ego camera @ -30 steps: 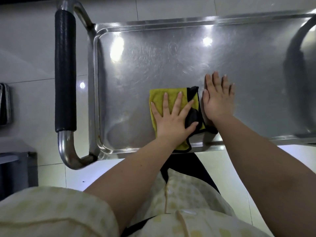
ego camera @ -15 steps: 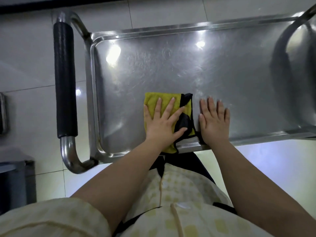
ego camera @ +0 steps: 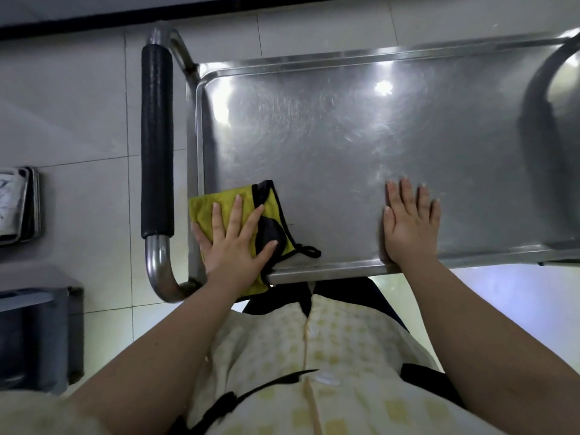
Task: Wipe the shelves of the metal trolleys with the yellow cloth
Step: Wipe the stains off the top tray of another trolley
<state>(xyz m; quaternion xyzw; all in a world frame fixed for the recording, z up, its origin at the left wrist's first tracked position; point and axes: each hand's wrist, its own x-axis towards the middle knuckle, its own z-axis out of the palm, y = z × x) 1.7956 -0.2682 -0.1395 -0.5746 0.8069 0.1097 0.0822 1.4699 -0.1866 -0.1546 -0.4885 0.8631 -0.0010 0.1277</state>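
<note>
Yellow cloth (ego camera: 219,200) with black trim lies at the near left corner of the metal trolley's top shelf (ego camera: 345,136), spilling over the near rim. I see my left hand (ego camera: 233,246) flat on it, fingers straight and spread, pressing it down. My right hand (ego camera: 408,227) rests open, palm down, on bare steel by the near rim, well apart to the right. A black-padded handle (ego camera: 157,136) runs along the shelf's left end, above pale floor tiles (ego camera: 78,105).
</note>
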